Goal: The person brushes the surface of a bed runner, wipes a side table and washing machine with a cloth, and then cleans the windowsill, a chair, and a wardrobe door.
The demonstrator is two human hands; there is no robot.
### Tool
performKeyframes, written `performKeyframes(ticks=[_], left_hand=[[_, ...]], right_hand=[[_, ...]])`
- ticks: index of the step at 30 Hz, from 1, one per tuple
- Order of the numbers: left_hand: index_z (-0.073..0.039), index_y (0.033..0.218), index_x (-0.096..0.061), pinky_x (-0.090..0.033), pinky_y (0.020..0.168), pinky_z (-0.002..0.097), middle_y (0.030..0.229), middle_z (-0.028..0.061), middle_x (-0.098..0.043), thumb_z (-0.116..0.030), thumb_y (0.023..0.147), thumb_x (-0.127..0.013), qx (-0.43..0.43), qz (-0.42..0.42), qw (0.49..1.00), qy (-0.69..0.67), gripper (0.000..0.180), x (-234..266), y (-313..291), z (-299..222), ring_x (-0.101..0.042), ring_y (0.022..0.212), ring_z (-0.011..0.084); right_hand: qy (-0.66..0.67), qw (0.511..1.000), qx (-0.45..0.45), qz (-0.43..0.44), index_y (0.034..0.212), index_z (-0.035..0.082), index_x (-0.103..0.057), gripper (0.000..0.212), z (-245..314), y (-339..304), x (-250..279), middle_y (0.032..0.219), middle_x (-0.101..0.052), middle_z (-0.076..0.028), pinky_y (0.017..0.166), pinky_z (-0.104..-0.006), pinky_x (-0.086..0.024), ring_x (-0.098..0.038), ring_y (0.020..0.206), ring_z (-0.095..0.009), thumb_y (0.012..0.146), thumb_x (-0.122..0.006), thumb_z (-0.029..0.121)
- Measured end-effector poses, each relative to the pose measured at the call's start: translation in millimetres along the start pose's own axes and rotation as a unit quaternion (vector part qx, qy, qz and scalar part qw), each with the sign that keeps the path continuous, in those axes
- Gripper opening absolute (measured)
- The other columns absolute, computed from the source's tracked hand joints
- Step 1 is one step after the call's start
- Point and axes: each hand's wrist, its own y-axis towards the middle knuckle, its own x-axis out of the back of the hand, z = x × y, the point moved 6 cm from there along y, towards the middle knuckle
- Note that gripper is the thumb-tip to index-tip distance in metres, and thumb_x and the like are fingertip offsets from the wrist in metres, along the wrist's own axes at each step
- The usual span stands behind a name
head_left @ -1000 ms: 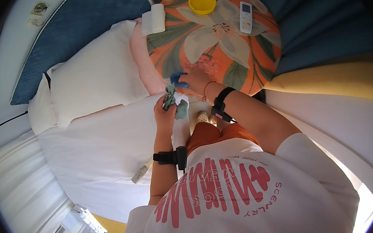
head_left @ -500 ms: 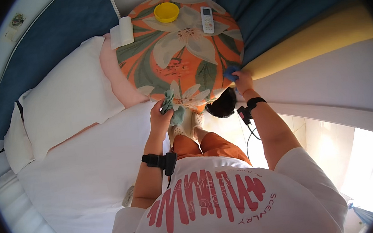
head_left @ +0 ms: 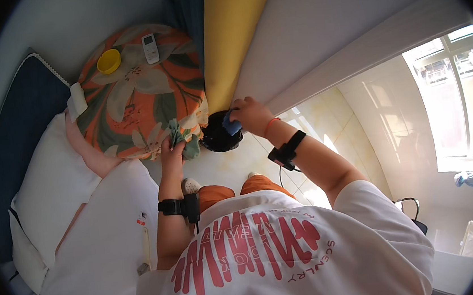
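A crumpled green cloth is in my left hand, its fingers closed round it at the near edge of the round table. The table has an orange floral cover with a ruffled rim. My right hand is closed on a blue cloth, next to the lower end of the yellow curtain. Below that cloth stands a black bin on the floor; whether the cloth touches it I cannot tell. Dark straps with small boxes sit on both my forearms.
A yellow bowl, a white remote control and a white roll lie on the table. The bed with white bedding is at my left. A pale wall rises at the right, with a bright window beyond.
My view has turned right, so the table sits further left. My right hand, with the blue cloth, has moved from the table's edge to above the bin. The left hand still holds the green cloth.
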Motion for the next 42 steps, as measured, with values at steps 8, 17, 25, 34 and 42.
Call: performKeyframes(ticks=[8,17,25,34,42], left_hand=[[-0.015,0.121,-0.047,-0.048,0.066,0.0277,0.104,-0.0010,-0.054,-0.016,0.079,-0.064,0.067,0.055,0.993,-0.075,0.045,-158,-19,71,-0.056,0.089,0.0114],[-0.014,0.123,-0.045,-0.042,0.057,0.0245,0.104,0.0009,-0.054,-0.013,0.080,-0.062,0.179,-0.040,0.982,-0.044,0.046,-153,-92,167,-0.055,0.081,0.0109],[-0.008,0.124,-0.043,-0.045,0.069,0.0263,0.105,0.0026,-0.052,-0.008,0.080,-0.061,0.192,-0.073,0.974,-0.101,0.047,-126,-47,245,-0.053,0.089,0.0110],[-0.008,0.122,-0.044,-0.046,0.080,0.0311,0.106,0.0025,-0.052,-0.007,0.080,-0.060,0.307,-0.041,0.926,-0.213,0.045,-146,-26,392,-0.052,0.097,0.0131],[-0.007,0.123,-0.044,-0.046,0.071,0.0257,0.100,0.0019,-0.053,-0.006,0.079,-0.059,0.303,-0.047,0.935,-0.180,0.046,-145,-45,417,-0.054,0.089,0.0113]], right_hand=[[-0.287,0.883,0.093,-0.359,0.080,0.010,-0.065,0.014,-48,-110,182,0.103,-0.057,0.000,0.076,-0.0314,-0.045,-0.051,0.091,-0.018,0.066,-0.063,0.011],[-0.325,0.920,0.216,-0.043,0.077,0.013,-0.068,0.014,-126,-87,-84,0.093,-0.058,-0.001,0.082,-0.0346,-0.038,-0.049,0.099,-0.022,0.072,-0.056,0.018],[-0.345,0.904,0.151,0.201,0.083,0.011,-0.070,0.017,-149,-66,-268,0.095,-0.057,-0.003,0.080,-0.0367,-0.040,-0.049,0.099,-0.024,0.075,-0.056,0.018],[-0.430,0.873,0.158,0.168,0.102,0.007,-0.068,0.029,-195,-50,-391,0.119,-0.052,-0.008,0.090,-0.0373,-0.036,-0.040,0.115,-0.030,0.077,-0.055,0.017],[0.077,0.948,-0.231,0.203,0.100,0.003,-0.058,0.021,-238,-141,-398,0.098,-0.059,-0.011,0.074,-0.0356,-0.050,-0.058,0.089,-0.025,0.079,-0.054,0.004]])
